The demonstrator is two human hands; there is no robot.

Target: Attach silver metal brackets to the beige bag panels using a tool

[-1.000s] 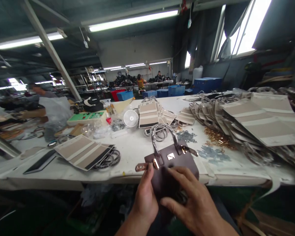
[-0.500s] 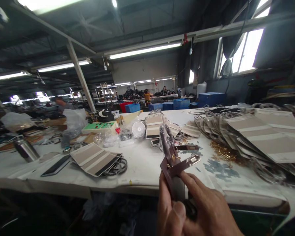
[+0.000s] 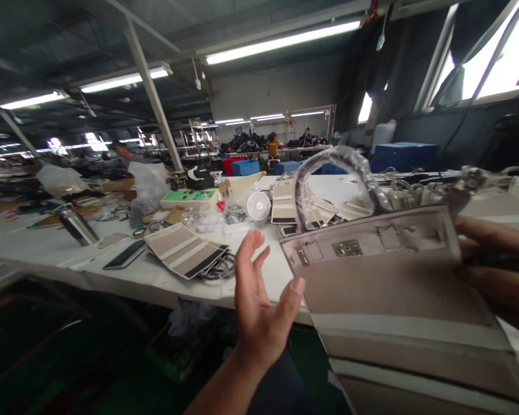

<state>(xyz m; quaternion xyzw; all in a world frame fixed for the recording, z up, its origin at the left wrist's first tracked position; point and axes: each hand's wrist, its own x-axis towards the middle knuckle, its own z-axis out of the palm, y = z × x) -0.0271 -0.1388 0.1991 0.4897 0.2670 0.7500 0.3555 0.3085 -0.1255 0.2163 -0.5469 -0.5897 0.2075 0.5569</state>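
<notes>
A beige handbag panel [image 3: 393, 288] with lighter bands is raised in front of me at the right, its inner side toward me. A plastic-wrapped handle [image 3: 338, 155] arches from its top edge, and small metal fittings [image 3: 346, 248] show just below that edge. My right hand [image 3: 499, 268], partly blurred, grips the panel's right edge; a blurred strap end [image 3: 465, 187] sticks up beside it. My left hand [image 3: 262, 305] is open by the panel's left edge, fingers apart. Its thumb tip is close to the edge; whether they touch I cannot tell.
Another beige panel [image 3: 185, 251] lies on the white table [image 3: 125, 294] with its handle. Behind are a small white fan [image 3: 258, 206], a green-topped box [image 3: 190, 197] and more panels [image 3: 283, 203]. A steel bottle [image 3: 78, 226] stands left. Blue bins [image 3: 404, 157] sit beyond.
The panel has turned from edge-on to broadside and moved right with my right hand. My left hand has come away from it, open. The view has shifted down and left.
</notes>
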